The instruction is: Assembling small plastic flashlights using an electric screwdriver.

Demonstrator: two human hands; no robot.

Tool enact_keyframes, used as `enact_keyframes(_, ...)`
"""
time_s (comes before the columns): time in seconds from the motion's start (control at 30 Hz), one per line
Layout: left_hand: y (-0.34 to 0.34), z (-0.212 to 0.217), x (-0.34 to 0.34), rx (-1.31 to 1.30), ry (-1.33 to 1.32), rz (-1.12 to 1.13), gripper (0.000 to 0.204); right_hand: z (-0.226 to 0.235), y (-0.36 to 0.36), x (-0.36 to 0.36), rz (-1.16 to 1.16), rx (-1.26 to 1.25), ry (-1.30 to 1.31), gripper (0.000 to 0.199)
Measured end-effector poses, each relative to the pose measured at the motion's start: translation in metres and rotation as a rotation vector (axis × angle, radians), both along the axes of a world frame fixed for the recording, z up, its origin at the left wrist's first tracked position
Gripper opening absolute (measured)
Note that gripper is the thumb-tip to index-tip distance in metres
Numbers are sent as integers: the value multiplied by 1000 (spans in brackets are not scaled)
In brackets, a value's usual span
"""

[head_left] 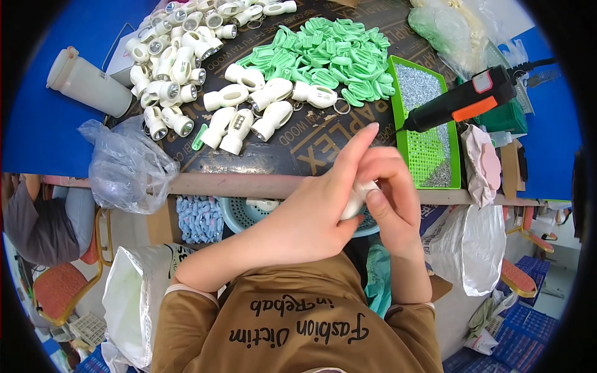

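Both my hands are closed around a white plastic piece (356,202), seemingly a small flashlight body, just over the table's front edge. My left hand (333,193) wraps it from the left, index finger stretched up. My right hand (393,202) pinches its upper end with thumb and fingers. Most of the piece is hidden by my fingers. Ahead lie several white flashlight bodies (237,132) with key rings, and one green clip-like part (199,137). Behind them is a heap of green plastic parts (329,53).
A black electric screwdriver (463,102) rests over a green tray (457,168) of small screws at right. Finished-looking white flashlights (180,62) pile up far left, near a white canister (90,84). A clear plastic bag (127,165) hangs over the edge. A blue basket (233,217) sits below.
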State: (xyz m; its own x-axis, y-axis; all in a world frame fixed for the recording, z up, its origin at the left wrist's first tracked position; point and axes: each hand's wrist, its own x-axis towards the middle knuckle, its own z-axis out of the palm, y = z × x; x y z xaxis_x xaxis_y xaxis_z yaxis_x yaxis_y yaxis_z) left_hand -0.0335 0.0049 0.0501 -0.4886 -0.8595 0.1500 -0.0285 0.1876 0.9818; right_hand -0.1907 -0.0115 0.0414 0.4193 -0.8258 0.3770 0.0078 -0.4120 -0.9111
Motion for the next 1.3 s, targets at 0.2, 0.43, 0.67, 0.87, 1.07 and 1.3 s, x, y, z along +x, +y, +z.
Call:
enact_keyframes(0.2,11,-6,4,-623,-262,351,74,-1,20,-6,-34,211,-108,45)
enact_keyframes(0.43,12,-9,2,-872,-216,490,71,-10,26,-5,12,90,-185,48)
enact_keyframes(0.67,44,-22,26,-336,-469,184,35,-35,39,-30,235,284,168,43)
enact_keyframes(0.87,48,-88,44,-247,-784,48,38,-76,40,-33,58,-86,921,42)
enact_keyframes(1.07,23,-25,57,-109,-470,-192,16,-59,30,-20,284,-151,707,26)
enact_keyframes(1.3,-88,-24,39,-804,-837,278,18,-17,15,-46,-376,-597,185,12)
